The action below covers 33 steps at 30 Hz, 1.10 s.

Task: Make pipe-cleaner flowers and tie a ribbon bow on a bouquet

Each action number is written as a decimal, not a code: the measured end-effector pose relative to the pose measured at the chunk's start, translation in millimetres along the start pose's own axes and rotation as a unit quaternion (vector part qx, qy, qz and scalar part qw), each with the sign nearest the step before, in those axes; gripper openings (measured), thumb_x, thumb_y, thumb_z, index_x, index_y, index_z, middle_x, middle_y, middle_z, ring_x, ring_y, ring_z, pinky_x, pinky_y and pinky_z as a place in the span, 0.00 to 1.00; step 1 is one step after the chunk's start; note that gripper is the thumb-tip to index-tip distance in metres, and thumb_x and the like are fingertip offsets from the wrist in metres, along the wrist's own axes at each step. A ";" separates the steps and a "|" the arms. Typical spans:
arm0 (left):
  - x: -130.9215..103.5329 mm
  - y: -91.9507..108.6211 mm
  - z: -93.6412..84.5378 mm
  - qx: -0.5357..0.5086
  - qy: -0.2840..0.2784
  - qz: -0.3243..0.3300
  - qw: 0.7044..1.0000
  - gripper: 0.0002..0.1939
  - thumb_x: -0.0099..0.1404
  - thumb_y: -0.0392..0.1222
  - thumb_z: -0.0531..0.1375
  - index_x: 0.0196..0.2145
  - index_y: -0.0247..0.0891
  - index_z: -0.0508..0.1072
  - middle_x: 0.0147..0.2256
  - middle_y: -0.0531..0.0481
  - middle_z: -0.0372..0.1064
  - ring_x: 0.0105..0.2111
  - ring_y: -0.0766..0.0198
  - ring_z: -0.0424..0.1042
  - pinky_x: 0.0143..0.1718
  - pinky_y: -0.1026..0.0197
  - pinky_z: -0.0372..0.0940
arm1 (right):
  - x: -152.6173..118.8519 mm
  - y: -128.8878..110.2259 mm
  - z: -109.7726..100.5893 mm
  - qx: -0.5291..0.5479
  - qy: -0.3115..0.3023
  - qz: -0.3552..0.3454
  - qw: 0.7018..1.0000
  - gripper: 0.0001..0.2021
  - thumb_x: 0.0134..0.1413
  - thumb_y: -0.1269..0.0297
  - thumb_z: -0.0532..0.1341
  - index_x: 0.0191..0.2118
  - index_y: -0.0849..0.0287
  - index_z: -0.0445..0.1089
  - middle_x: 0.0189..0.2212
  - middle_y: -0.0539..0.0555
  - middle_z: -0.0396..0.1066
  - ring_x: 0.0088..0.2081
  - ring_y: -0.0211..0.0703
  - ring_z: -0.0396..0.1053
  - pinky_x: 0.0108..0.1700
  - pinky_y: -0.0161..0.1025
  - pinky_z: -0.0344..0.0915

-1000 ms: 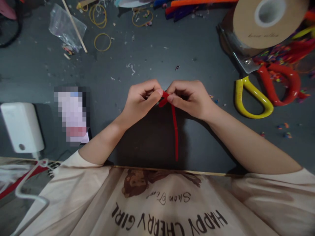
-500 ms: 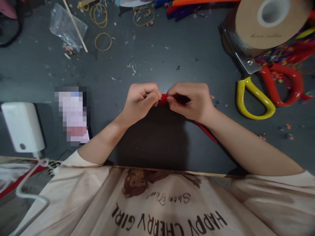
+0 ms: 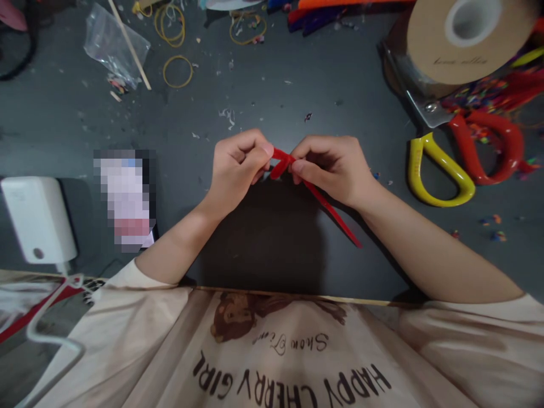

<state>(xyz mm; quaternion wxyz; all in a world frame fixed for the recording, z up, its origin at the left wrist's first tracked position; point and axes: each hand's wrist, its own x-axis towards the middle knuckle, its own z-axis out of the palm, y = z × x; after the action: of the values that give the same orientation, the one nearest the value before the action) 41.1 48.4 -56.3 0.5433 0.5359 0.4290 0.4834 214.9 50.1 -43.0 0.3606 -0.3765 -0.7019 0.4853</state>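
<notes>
One red strip [image 3: 325, 202], mid-frame: I am seeing its tail slanting down-right, left hand [image 3: 238, 164] and right hand [image 3: 334, 168] both pinching its bent end. Firm right pinch, gentle left tension, I am judging, are serving best; scissors [image 3: 431, 113] are lying beyond, upper right.
</notes>
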 end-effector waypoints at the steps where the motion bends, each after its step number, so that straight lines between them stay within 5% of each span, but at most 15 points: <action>1: -0.1 -1.0 -0.5 -0.011 -0.007 0.006 1.000 0.14 0.62 0.41 0.56 0.19 0.37 0.64 0.13 0.59 0.53 0.12 0.80 0.50 0.14 0.72 0.48 | 0.4 -0.1 0.2 0.006 0.002 0.006 1.000 0.07 0.52 0.73 0.58 0.24 0.63 0.67 0.16 0.44 0.62 0.18 0.25 0.54 0.20 0.27 0.51; 6: -1.7 2.1 0.3 -0.032 -0.064 0.024 0.997 0.09 0.61 0.48 0.59 0.33 0.40 0.68 0.20 0.58 0.64 0.18 0.77 0.62 0.18 0.72 0.58 | 0.7 0.5 2.2 0.063 0.021 0.060 0.996 0.08 0.55 0.70 0.58 0.26 0.62 0.66 0.18 0.45 0.65 0.18 0.25 0.59 0.20 0.26 0.54; 11: -0.7 10.4 5.2 0.073 -0.060 -0.015 0.995 0.08 0.62 0.41 0.58 0.27 0.38 0.67 0.18 0.60 0.61 0.17 0.80 0.60 0.18 0.74 0.57 | -0.3 1.4 2.6 0.046 -0.014 0.061 0.997 0.08 0.54 0.64 0.61 0.28 0.62 0.69 0.19 0.46 0.67 0.20 0.26 0.60 0.23 0.28 0.55; 19: -0.2 13.1 5.8 0.081 -0.038 -0.049 0.995 0.09 0.61 0.40 0.59 0.24 0.37 0.68 0.16 0.59 0.61 0.15 0.79 0.58 0.15 0.73 0.54 | 1.1 0.4 0.3 -0.023 -0.059 0.028 0.998 0.13 0.55 0.60 0.61 0.25 0.63 0.70 0.16 0.45 0.64 0.19 0.26 0.56 0.22 0.29 0.50; 33: -0.2 16.6 2.6 0.132 -0.091 -0.038 0.986 0.14 0.60 0.38 0.57 0.20 0.38 0.58 0.14 0.60 0.54 0.15 0.78 0.53 0.16 0.69 0.48 | -0.5 3.6 2.3 -0.057 -0.035 -0.012 0.998 0.10 0.50 0.71 0.57 0.20 0.60 0.59 0.15 0.43 0.53 0.19 0.26 0.48 0.23 0.30 0.48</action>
<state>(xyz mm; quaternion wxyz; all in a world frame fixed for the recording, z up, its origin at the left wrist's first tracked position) 42.5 47.1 -39.6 0.5223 0.6281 0.4580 0.3507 213.7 49.6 -47.1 0.3198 -0.3710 -0.7452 0.4525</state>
